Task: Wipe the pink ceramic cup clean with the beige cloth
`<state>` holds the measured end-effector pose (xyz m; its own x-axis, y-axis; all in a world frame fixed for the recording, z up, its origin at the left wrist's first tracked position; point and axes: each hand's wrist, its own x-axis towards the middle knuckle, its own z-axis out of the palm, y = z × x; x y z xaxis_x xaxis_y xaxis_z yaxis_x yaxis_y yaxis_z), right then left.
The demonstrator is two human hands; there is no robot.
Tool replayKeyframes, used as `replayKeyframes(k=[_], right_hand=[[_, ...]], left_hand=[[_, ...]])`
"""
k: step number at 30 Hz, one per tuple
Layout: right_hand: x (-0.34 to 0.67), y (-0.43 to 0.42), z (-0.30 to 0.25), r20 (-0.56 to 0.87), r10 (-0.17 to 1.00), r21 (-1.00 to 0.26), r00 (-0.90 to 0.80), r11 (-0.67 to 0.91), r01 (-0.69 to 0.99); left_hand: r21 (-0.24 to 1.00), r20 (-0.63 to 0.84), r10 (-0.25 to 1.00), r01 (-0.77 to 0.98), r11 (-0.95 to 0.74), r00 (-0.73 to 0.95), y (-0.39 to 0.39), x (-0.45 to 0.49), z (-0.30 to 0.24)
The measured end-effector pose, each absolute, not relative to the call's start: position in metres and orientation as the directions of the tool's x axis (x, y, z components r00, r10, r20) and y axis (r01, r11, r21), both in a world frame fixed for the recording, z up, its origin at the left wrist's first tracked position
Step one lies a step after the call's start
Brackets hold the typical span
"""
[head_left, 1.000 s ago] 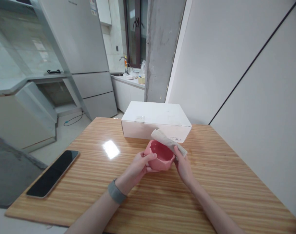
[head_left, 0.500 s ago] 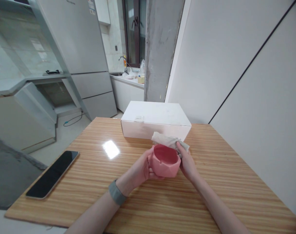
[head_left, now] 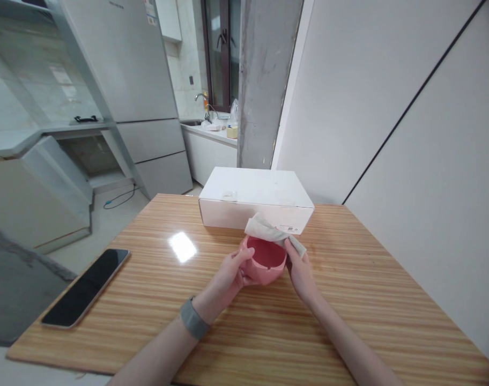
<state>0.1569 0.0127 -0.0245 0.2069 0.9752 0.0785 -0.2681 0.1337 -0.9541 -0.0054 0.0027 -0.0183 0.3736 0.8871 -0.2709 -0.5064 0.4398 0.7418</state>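
Note:
A pink faceted ashtray (head_left: 266, 271) with notches in its rim is held above the table, its opening tipped toward me. My left hand (head_left: 234, 273) grips it from the left, thumb over the rim and fingers underneath. On the other side, my right hand (head_left: 301, 268) pinches a whitish cloth (head_left: 264, 229) against the ashtray's far right rim. The cloth drapes along the back edge. Part of the right fingers is hidden behind the ashtray and cloth.
Just behind the hands, a white cardboard box (head_left: 254, 187) sits on the wood-grain table (head_left: 168, 300). A black-screened phone (head_left: 87, 287) lies near the left edge. A white wall (head_left: 389, 107) borders the table's right side, and a fridge (head_left: 124, 64) stands beyond.
The ashtray has shifted slightly left and turned, so its rim notch sits differently. My left thumb now lies over the rim. Cloth and right hand have moved left with it.

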Motion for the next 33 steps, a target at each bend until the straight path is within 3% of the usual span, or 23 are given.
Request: replayKeyframes(k=[4,8,15,21,28,33], right_hand=[[0.143,0.003,-0.033,0.113,0.952,-0.932,0.284,0.201,-0.303],[0.140,-0.002,-0.033,0.127,0.939,-0.938,0.321,0.219,-0.269],[0.163,0.012,-0.030,0.031,0.953,-0.953,0.303,0.119,-0.279],[0.176,0.021,-0.023,-0.007,0.982,-0.951,0.190,0.053,-0.304],[0.162,0.017,-0.030,0.059,0.956,-0.938,0.289,0.152,-0.311],[0.146,0.007,-0.041,0.094,0.939,-0.919,0.332,0.210,-0.334]], left_hand=[[0.701,-0.175,0.923,-0.615,0.361,0.342,0.000,-0.001,-0.014],[0.678,-0.106,0.903,-0.634,0.372,0.416,-0.004,0.000,-0.012],[0.672,-0.251,0.819,-0.515,0.531,0.516,0.002,-0.007,-0.015],[0.654,-0.308,0.727,-0.419,0.630,0.614,0.005,-0.010,-0.024],[0.660,-0.351,0.843,-0.531,0.531,0.408,0.002,-0.006,-0.022],[0.717,-0.244,0.919,-0.581,0.387,0.310,0.002,-0.005,-0.016]])
